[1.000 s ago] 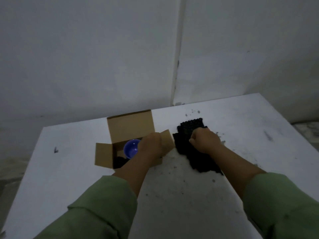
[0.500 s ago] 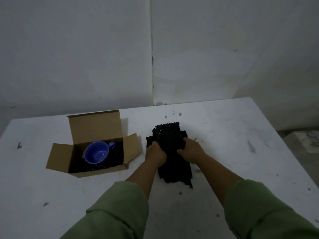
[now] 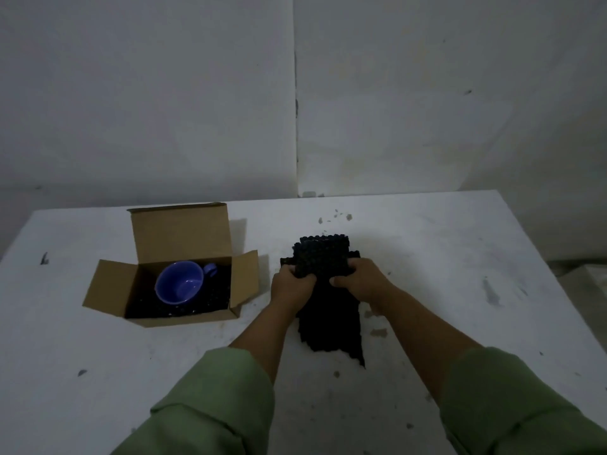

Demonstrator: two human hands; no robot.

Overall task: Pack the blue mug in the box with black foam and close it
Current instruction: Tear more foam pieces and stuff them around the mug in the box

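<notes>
Gripping the black foam [image 3: 323, 257] higher now, both hands [image 3: 323, 284] lifting.

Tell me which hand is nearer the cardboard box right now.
Left. The left hand grips the black foam just right of the cardboard box; the right hand grips the foam's far side, farther away.

Box [image 3: 184, 318] mouth open, flaps [image 3: 244, 279] spread.

Mug [image 3: 180, 286] in box [image 3: 170, 318] on table [image 3: 98, 372], foam [image 3: 323, 257] right of box, under both hands.
</notes>
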